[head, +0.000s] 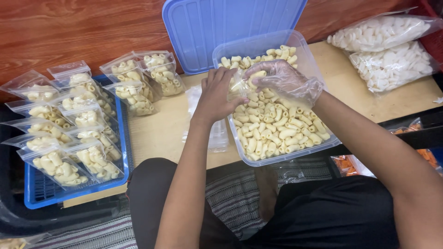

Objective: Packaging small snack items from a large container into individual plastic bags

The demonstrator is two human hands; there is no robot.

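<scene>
Bare left hand pinching a small clear bag, gloved right hand closed on macaroni at its mouth, above the clear tub, filled bags in blue tray on desk

The single head view looks steeply down, close over the lap and low board.
</scene>
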